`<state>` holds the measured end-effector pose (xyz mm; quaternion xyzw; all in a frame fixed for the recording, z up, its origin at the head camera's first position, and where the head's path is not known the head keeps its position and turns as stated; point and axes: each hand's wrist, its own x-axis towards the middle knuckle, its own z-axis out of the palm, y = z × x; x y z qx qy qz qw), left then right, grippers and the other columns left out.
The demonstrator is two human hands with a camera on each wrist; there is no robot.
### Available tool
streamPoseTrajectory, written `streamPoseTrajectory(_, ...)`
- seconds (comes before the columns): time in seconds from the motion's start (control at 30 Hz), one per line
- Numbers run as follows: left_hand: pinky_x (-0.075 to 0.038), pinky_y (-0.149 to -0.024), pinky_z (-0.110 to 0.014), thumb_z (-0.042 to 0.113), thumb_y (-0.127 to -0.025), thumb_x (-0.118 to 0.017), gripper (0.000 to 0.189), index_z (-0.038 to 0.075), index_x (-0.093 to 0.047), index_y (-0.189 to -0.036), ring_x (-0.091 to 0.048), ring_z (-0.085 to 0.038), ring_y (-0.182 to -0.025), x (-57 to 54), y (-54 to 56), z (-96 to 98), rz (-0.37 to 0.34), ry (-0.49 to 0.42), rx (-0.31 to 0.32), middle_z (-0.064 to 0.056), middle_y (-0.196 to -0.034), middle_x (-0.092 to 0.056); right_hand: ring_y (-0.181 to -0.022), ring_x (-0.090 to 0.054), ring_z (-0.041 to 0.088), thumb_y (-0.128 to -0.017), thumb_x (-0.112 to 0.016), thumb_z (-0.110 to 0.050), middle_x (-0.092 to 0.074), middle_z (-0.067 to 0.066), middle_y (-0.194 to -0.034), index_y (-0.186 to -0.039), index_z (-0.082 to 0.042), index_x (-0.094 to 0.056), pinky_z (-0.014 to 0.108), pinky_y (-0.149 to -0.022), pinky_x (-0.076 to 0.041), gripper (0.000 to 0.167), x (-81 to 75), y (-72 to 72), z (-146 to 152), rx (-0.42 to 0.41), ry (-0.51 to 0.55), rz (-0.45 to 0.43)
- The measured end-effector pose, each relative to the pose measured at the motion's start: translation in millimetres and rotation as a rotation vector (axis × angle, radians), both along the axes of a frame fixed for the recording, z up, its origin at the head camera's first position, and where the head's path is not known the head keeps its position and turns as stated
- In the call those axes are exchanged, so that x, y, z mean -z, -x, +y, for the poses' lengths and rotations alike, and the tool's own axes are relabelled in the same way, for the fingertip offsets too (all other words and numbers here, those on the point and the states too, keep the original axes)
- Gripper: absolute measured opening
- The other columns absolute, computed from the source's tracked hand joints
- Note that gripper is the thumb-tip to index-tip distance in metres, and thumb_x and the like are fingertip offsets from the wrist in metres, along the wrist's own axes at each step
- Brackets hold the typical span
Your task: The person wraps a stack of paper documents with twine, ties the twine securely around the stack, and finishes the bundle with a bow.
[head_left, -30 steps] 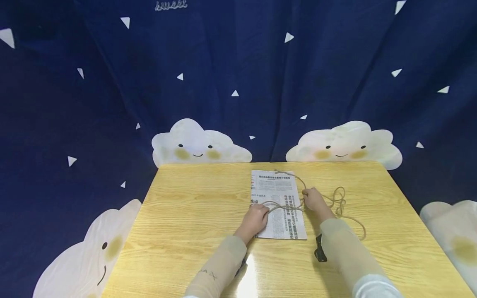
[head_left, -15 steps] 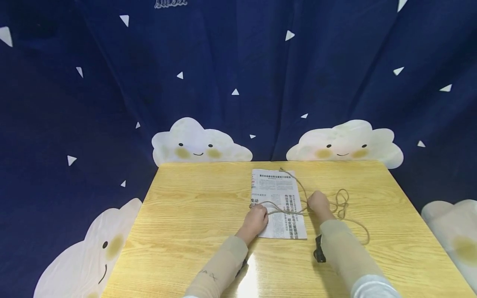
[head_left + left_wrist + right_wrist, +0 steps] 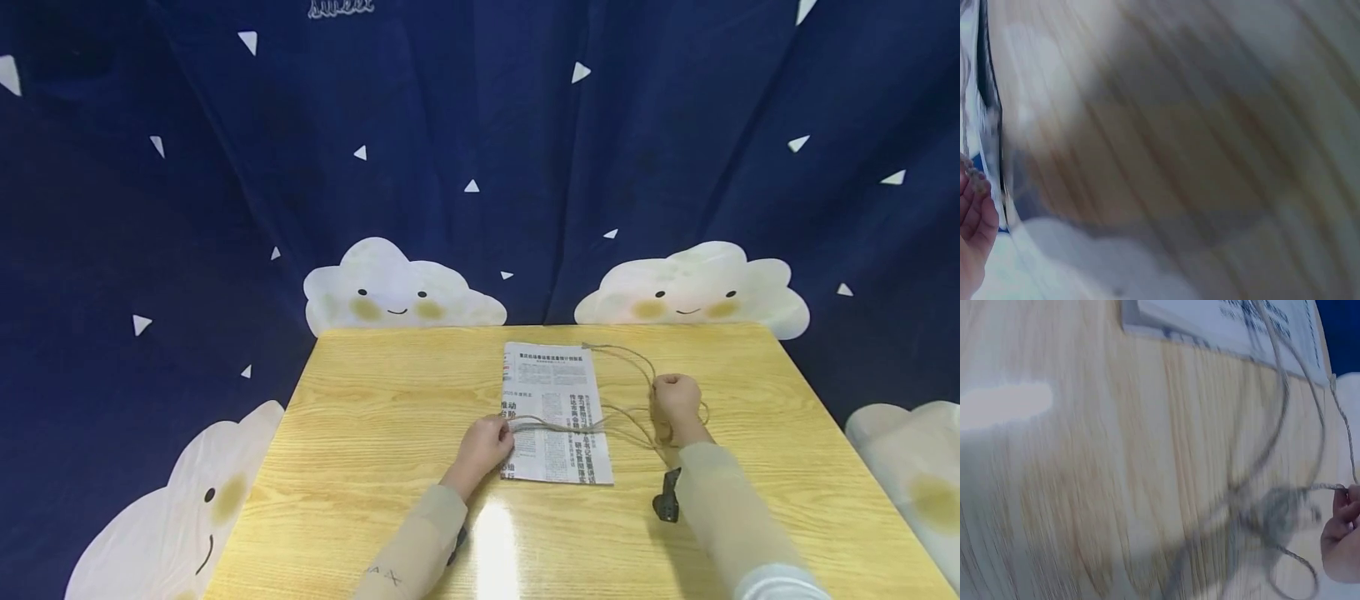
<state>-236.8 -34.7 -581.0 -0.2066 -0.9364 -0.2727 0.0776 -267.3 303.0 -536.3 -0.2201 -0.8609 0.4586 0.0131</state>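
Observation:
A folded newspaper lies flat on the wooden table, with brown twine crossing it from left to right. My left hand is at the newspaper's left edge, holding the twine; in the left wrist view its curled fingers pinch the strand. To the right of the newspaper, my right hand grips more of the twine. In the right wrist view, a strand runs into the fingers of the right hand. One twine end reaches the newspaper's top right corner.
Loose loops of twine lie under and around the right hand. The wooden table ends at a dark blue curtain printed with clouds and triangles. Black devices, one visible at the right wrist, hang below the sleeves.
My right hand has moved to the right, off the newspaper, drawing the twine along. The left hand has shifted left to the newspaper's edge. The far twine end has slid right.

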Motion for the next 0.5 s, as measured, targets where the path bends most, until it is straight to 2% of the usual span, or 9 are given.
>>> streamPoseTrajectory(0.1,-0.037,-0.046,-0.016,0.008,-0.076,-0.061,0.012,0.010,-0.057,-0.066,-0.041,-0.006,-0.053,0.0,1.0,-18.4,-0.054,-0.050,-0.036,0.005,-0.061,-0.049,-0.076,-0.056,0.017,-0.095,-0.042,-0.017,-0.059,0.022,-0.104,-0.116,0.010,-0.054,0.022,-0.055,-0.048,0.036,-6.9,-3.2,13,0.086,0.066,0.002)
streamPoseTrajectory(0.23,-0.039,-0.048,-0.017,0.006,-0.078,-0.061,0.010,0.009,-0.060,-0.068,-0.043,-0.006,-0.054,0.8,2.0,-43.0,-0.126,-0.090,-0.067,0.005,-0.061,-0.051,-0.062,-0.060,0.004,-0.094,-0.042,-0.010,-0.063,0.004,-0.075,-0.121,0.012,-0.048,0.019,-0.060,-0.053,0.036,-7.8,-7.3,31,0.217,0.288,0.054)
streamPoseTrajectory(0.33,-0.040,-0.048,-0.018,0.004,-0.080,-0.059,0.009,0.006,-0.062,-0.072,-0.044,-0.007,-0.054,-0.6,1.8,-60.7,-0.178,-0.115,-0.067,0.003,-0.063,-0.053,-0.055,-0.059,0.000,-0.093,-0.040,-0.004,-0.057,-0.008,-0.060,-0.124,0.014,-0.043,0.019,-0.065,-0.054,0.036,-5.2,-11.1,42,0.304,0.437,0.086)
streamPoseTrajectory(0.4,-0.040,-0.048,-0.018,0.003,-0.082,-0.057,0.009,0.004,-0.063,-0.075,-0.044,-0.007,-0.054,-1.2,2.1,-72.0,-0.214,-0.133,-0.072,0.001,-0.064,-0.054,-0.053,-0.059,-0.001,-0.093,-0.038,-0.002,-0.055,-0.009,-0.057,-0.126,0.014,-0.039,0.019,-0.067,-0.054,0.036,-2.6,-13.8,48,0.345,0.491,0.093)
streamPoseTrajectory(0.5,-0.040,-0.047,-0.019,0.003,-0.084,-0.055,0.010,0.002,-0.063,-0.078,-0.044,-0.008,-0.053,-2.2,3.4,-88.3,-0.259,-0.157,-0.099,-0.001,-0.065,-0.054,-0.052,-0.058,-0.002,-0.094,-0.037,-0.001,-0.053,-0.009,-0.055,-0.130,0.013,-0.035,0.017,-0.068,-0.053,0.039,1.3,-18.1,56,0.384,0.510,0.077)
